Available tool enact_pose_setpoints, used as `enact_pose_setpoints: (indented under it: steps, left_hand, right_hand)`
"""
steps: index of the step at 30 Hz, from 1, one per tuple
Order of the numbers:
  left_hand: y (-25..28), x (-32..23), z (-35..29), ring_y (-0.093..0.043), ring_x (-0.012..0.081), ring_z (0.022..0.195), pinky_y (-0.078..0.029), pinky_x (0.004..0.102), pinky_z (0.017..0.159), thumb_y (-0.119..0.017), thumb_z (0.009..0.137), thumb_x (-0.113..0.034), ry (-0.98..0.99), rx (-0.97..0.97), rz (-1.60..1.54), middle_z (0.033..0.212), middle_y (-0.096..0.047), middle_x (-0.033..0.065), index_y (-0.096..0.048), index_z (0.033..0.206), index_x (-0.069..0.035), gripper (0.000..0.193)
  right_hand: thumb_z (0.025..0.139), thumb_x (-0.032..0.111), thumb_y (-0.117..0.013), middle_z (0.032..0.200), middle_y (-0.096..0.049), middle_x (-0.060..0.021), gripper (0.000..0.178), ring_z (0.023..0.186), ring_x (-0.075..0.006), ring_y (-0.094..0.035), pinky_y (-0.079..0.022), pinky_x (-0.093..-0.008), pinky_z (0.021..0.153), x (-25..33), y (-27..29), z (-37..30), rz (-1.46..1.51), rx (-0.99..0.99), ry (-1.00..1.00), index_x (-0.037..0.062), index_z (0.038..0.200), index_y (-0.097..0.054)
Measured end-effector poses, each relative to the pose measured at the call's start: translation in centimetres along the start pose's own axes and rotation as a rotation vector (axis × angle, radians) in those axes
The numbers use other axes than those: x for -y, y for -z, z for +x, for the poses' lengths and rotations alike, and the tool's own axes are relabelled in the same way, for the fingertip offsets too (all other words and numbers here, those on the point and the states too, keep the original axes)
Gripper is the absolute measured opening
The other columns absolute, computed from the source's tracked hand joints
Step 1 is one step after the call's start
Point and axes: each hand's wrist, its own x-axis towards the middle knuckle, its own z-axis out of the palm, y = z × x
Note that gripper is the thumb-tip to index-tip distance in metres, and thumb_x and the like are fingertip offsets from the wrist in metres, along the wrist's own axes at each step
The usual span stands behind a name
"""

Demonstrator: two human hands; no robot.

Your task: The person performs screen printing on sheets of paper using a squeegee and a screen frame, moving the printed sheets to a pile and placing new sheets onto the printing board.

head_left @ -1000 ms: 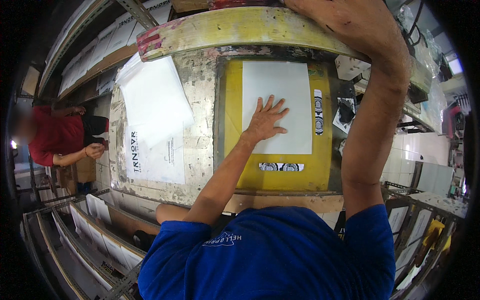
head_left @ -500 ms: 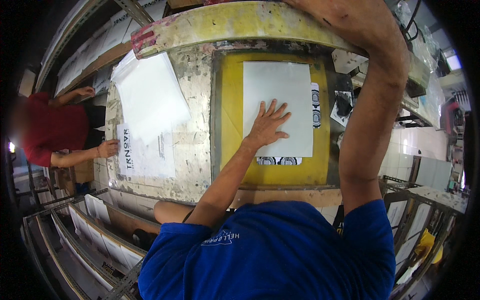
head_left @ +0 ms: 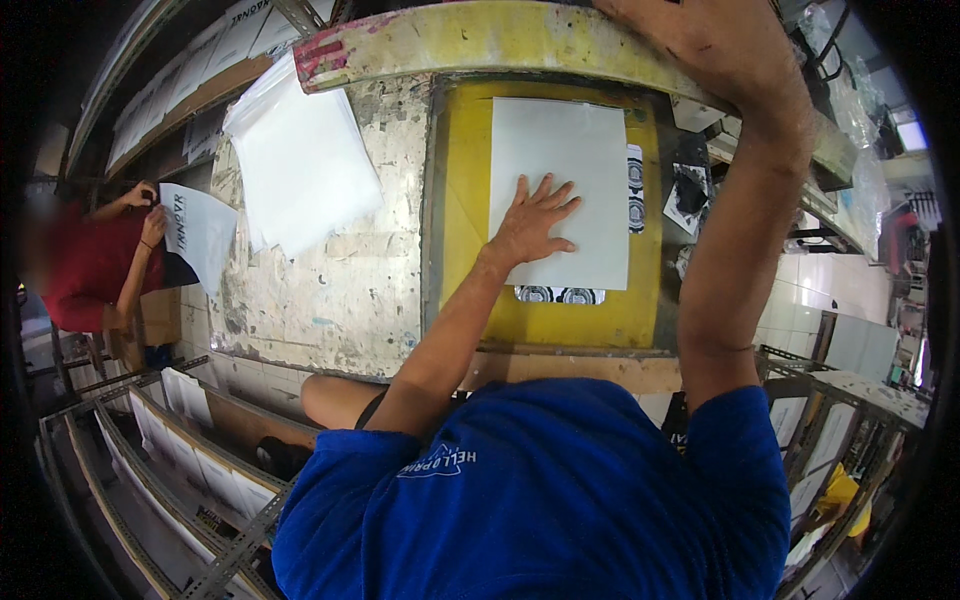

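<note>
Left hand (head_left: 533,225): fingers spread, palm down on white sheet (head_left: 560,150).
Right hand (head_left: 700,48): up at right end of yellow-smeared bar (head_left: 450,42), over bench's (head_left: 310,300) far edge; fingertips out of frame, can't tell grip.
Sheet: flat on yellow panel (head_left: 465,180), right half of bench; edges meet right strip (head_left: 636,190) and near strip (head_left: 562,296).
Done: sheet laid, looks squared to both strips.
Left: visible face blank, bar not down on it.
Pile: white sheets (head_left: 300,165), bench's far-left corner, look unmarked too.
</note>
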Motion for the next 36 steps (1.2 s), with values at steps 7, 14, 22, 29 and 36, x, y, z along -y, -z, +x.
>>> enact_pose_setpoints:
  steps: [7,14,22,29,36]
  left_hand:
    - [0.7,0.0,0.0,-0.011,0.0292,0.155,0.000,0.0582,0.125,-0.075,0.077,-0.055,0.003,0.081,0.045,0.165,-0.028,0.0020,-0.046,0.151,-0.021,0.087]
    - [0.1,-0.3,0.0,-0.012,0.0304,0.155,-0.002,0.0591,0.125,-0.078,0.074,-0.053,-0.006,0.068,0.011,0.165,-0.028,0.0018,-0.046,0.151,-0.021,0.089]
    - [1.7,-0.8,-0.9,-0.027,0.0332,0.151,-0.013,0.0570,0.124,-0.081,0.075,-0.046,-0.076,-0.327,-0.011,0.158,-0.041,0.0074,-0.047,0.149,-0.016,0.088]
    - [11.1,-6.1,-9.5,-0.056,0.0281,0.124,-0.044,0.0426,0.108,-0.094,0.061,-0.018,-0.127,-1.310,-1.208,0.134,-0.057,0.0128,-0.029,0.151,0.007,0.114]
    - [1.5,-3.1,-19.7,-0.059,0.0241,0.118,-0.048,0.0377,0.102,-0.098,0.056,-0.015,0.409,-0.975,-1.020,0.131,-0.059,0.0135,-0.052,0.137,0.004,0.095]
  right_hand:
    - [0.080,0.021,-0.065,0.090,-0.076,-0.0189,0.046,0.074,-0.0221,-0.071,-0.057,-0.0287,0.074,-3.6,-2.4,-0.5,-0.031,-0.108,0.096,-0.0065,0.116,-0.071]
    - [0.080,0.023,-0.066,0.089,-0.076,-0.0175,0.047,0.071,-0.0198,-0.070,-0.057,-0.0275,0.073,-2.5,-1.9,-0.9,-0.133,-0.077,0.030,-0.0062,0.117,-0.070]
    - [0.078,0.021,-0.067,0.086,-0.076,-0.0166,0.047,0.067,-0.0197,-0.069,-0.057,-0.0287,0.070,-0.6,-2.5,-1.8,-0.186,-0.143,0.057,-0.0046,0.117,-0.071]
    - [0.068,0.014,-0.078,0.083,-0.062,-0.0122,0.059,0.075,-0.0308,-0.062,-0.050,-0.0399,0.069,-0.9,-7.3,-9.0,-0.259,-0.155,0.087,0.0207,0.126,-0.071]
    - [0.078,0.018,-0.075,0.080,-0.057,-0.0115,0.051,0.073,-0.0313,-0.058,-0.046,-0.0431,0.071,-1.1,-14.9,-18.6,-0.123,0.029,-0.152,0.0204,0.129,-0.069]
